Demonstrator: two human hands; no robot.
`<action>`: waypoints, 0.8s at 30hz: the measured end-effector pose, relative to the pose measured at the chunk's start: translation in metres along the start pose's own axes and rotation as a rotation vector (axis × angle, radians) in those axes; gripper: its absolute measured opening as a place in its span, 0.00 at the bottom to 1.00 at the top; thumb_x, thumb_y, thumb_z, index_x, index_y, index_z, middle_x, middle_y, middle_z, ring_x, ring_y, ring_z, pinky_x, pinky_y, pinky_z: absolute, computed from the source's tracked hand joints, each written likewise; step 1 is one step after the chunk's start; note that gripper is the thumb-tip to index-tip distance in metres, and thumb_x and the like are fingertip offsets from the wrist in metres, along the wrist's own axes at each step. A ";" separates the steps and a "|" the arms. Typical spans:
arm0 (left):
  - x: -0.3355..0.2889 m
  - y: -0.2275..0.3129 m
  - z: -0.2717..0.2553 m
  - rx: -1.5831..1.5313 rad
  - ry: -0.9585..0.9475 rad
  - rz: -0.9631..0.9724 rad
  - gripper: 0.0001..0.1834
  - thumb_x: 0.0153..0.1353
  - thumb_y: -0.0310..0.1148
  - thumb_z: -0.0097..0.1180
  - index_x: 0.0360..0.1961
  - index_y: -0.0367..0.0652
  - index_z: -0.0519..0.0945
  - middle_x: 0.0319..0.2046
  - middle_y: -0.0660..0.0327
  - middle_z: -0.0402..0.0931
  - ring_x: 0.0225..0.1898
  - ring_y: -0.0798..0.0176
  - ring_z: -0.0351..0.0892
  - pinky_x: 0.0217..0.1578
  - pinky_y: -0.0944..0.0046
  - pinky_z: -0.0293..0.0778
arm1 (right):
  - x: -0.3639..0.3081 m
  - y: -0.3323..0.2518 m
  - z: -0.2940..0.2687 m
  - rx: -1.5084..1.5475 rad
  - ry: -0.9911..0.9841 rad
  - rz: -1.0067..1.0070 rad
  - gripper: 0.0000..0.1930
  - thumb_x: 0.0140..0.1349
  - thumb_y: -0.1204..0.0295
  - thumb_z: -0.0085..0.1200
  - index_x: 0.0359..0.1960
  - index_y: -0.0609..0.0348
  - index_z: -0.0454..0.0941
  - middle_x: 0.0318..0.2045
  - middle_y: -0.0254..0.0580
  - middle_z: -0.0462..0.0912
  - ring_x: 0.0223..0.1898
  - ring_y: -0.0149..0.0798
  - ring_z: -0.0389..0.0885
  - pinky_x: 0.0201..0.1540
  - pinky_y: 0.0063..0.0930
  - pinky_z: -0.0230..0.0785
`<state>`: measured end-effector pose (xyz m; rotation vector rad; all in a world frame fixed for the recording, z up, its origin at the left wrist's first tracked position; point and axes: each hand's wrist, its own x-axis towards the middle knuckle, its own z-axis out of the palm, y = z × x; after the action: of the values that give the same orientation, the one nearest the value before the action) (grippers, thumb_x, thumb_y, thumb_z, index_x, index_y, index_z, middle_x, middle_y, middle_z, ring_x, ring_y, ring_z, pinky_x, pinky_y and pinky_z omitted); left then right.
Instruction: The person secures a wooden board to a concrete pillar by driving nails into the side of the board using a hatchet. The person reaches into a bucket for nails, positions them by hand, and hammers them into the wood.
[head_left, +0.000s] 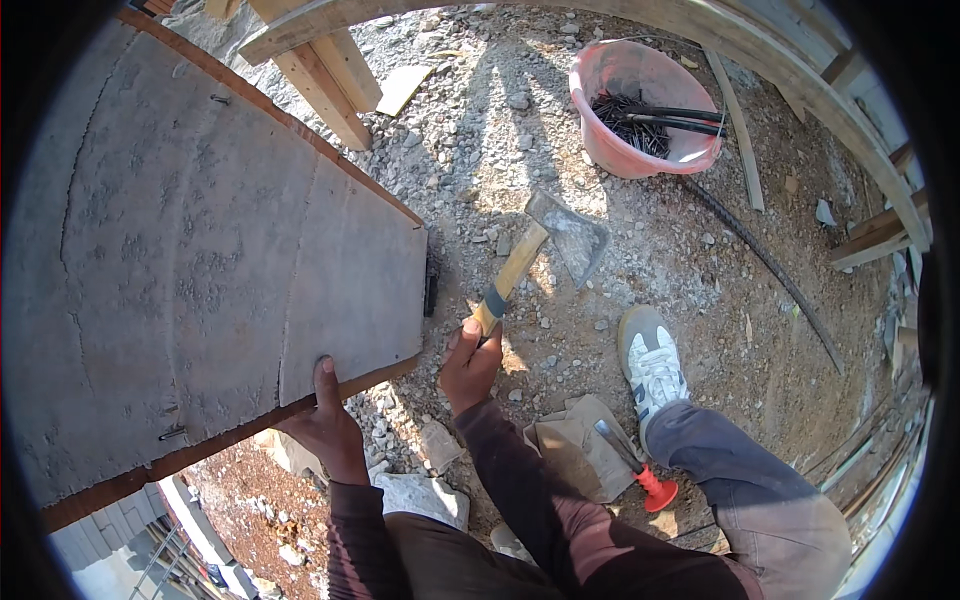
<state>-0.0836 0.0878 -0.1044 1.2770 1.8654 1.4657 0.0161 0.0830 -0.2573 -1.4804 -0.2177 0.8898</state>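
My right hand (470,362) grips the end of a hatchet's wooden handle (512,272). The hatchet's grey steel head (572,238) points up and to the right, above gravel ground. My left hand (327,420) holds the near edge of a large grey plywood board (200,250), thumb on top. The board fills the left half of the view, with its right end close to the hatchet handle. A small dark object (431,285) sits at the board's right edge.
A pink bucket (612,150) holding dark nails and rods stands at the upper right. Timber beams (330,80) lie at the top. My foot in a white shoe (652,362) rests on gravel. A red-handled tool (640,470) lies on brown paper (575,445).
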 end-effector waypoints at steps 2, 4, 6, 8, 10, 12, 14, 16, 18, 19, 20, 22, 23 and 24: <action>0.000 0.000 -0.001 0.010 0.001 0.006 0.49 0.58 0.34 0.66 0.68 0.33 0.43 0.64 0.45 0.55 0.63 0.53 0.60 0.64 0.56 0.57 | 0.001 -0.004 0.000 -0.018 -0.022 -0.091 0.18 0.69 0.60 0.45 0.36 0.69 0.70 0.25 0.61 0.78 0.28 0.65 0.78 0.32 0.47 0.69; 0.002 -0.001 -0.001 0.077 0.005 0.002 0.50 0.58 0.35 0.67 0.67 0.31 0.43 0.64 0.44 0.55 0.63 0.53 0.61 0.65 0.56 0.55 | 0.006 -0.010 0.001 -0.525 -0.381 -0.153 0.19 0.69 0.59 0.45 0.36 0.69 0.70 0.24 0.59 0.78 0.27 0.63 0.78 0.30 0.45 0.68; 0.003 -0.003 -0.001 0.005 0.008 0.055 0.50 0.57 0.35 0.67 0.67 0.29 0.42 0.64 0.43 0.55 0.63 0.52 0.61 0.65 0.56 0.54 | 0.012 -0.014 0.001 -0.505 -0.325 -0.236 0.19 0.70 0.59 0.44 0.37 0.69 0.70 0.22 0.58 0.77 0.25 0.62 0.77 0.28 0.44 0.67; 0.003 -0.004 -0.002 0.004 0.019 0.080 0.51 0.57 0.35 0.68 0.67 0.27 0.42 0.64 0.43 0.56 0.63 0.52 0.61 0.65 0.57 0.53 | 0.015 -0.015 0.001 -0.415 -0.116 -0.200 0.19 0.70 0.60 0.44 0.38 0.69 0.70 0.22 0.58 0.77 0.25 0.61 0.77 0.27 0.45 0.66; 0.002 -0.004 -0.003 0.055 -0.017 0.035 0.53 0.56 0.35 0.69 0.67 0.27 0.41 0.65 0.42 0.54 0.64 0.52 0.59 0.66 0.56 0.51 | 0.014 -0.014 0.001 -0.231 -0.108 -0.148 0.19 0.70 0.60 0.44 0.39 0.70 0.71 0.21 0.57 0.77 0.23 0.61 0.77 0.26 0.45 0.66; 0.001 -0.005 -0.003 0.058 0.002 0.015 0.50 0.56 0.33 0.68 0.66 0.28 0.43 0.63 0.43 0.56 0.62 0.52 0.61 0.65 0.55 0.54 | 0.012 -0.012 0.003 -0.110 -0.069 0.022 0.20 0.70 0.59 0.45 0.38 0.70 0.71 0.22 0.58 0.77 0.25 0.61 0.77 0.29 0.46 0.67; 0.000 -0.005 -0.002 0.068 0.028 0.050 0.48 0.56 0.31 0.68 0.65 0.29 0.46 0.61 0.44 0.58 0.61 0.51 0.62 0.64 0.53 0.57 | 0.010 -0.009 0.007 -0.425 -0.045 -0.430 0.19 0.71 0.59 0.44 0.32 0.65 0.69 0.14 0.43 0.68 0.19 0.42 0.72 0.25 0.38 0.65; 0.001 -0.006 -0.002 0.097 0.018 0.125 0.47 0.56 0.32 0.68 0.65 0.29 0.47 0.60 0.44 0.60 0.60 0.51 0.64 0.63 0.53 0.58 | 0.010 -0.005 0.010 -0.594 -0.276 -0.249 0.19 0.72 0.58 0.43 0.33 0.66 0.69 0.15 0.44 0.68 0.20 0.43 0.72 0.26 0.40 0.66; 0.000 -0.009 -0.003 0.003 0.038 0.037 0.46 0.56 0.33 0.68 0.65 0.29 0.49 0.60 0.44 0.60 0.59 0.50 0.64 0.63 0.52 0.58 | 0.012 0.000 0.011 -0.386 -0.277 -0.218 0.21 0.72 0.58 0.42 0.32 0.66 0.69 0.14 0.42 0.68 0.17 0.41 0.70 0.23 0.39 0.65; 0.001 -0.010 -0.004 -0.021 0.004 0.077 0.46 0.55 0.34 0.69 0.64 0.29 0.50 0.59 0.44 0.61 0.59 0.50 0.65 0.62 0.51 0.58 | 0.014 0.003 0.011 -0.235 -0.123 -0.239 0.21 0.72 0.57 0.42 0.30 0.65 0.69 0.14 0.40 0.68 0.15 0.39 0.69 0.21 0.36 0.64; 0.001 -0.012 -0.006 -0.060 0.056 0.015 0.46 0.55 0.34 0.69 0.64 0.29 0.50 0.59 0.44 0.61 0.59 0.50 0.65 0.62 0.51 0.58 | 0.015 0.006 0.009 -0.114 -0.001 -0.236 0.21 0.72 0.57 0.41 0.29 0.64 0.69 0.14 0.36 0.67 0.13 0.35 0.67 0.17 0.32 0.62; 0.003 -0.016 -0.009 0.830 -0.077 0.566 0.45 0.55 0.35 0.69 0.63 0.29 0.52 0.58 0.44 0.62 0.58 0.49 0.65 0.62 0.50 0.58 | 0.019 0.011 0.004 -0.060 0.031 -0.238 0.21 0.72 0.56 0.40 0.28 0.62 0.68 0.13 0.32 0.67 0.11 0.31 0.65 0.14 0.27 0.60; 0.003 -0.018 -0.009 1.105 -0.085 0.775 0.45 0.55 0.35 0.69 0.63 0.29 0.53 0.58 0.44 0.62 0.58 0.48 0.65 0.62 0.49 0.58 | 0.020 0.013 0.002 -0.362 -0.236 -0.042 0.20 0.72 0.56 0.40 0.30 0.61 0.67 0.13 0.31 0.66 0.11 0.30 0.66 0.13 0.27 0.60; 0.002 -0.019 -0.008 0.618 -0.018 0.434 0.44 0.55 0.35 0.70 0.63 0.28 0.54 0.57 0.43 0.63 0.57 0.48 0.66 0.61 0.49 0.58 | 0.021 0.014 0.000 -0.414 -0.377 0.116 0.20 0.72 0.55 0.41 0.30 0.61 0.67 0.13 0.32 0.67 0.11 0.29 0.67 0.13 0.27 0.60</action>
<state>-0.0980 0.0848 -0.1191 2.0771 2.2161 1.0712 0.0248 0.0941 -0.2777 -1.7049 -0.6293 1.2720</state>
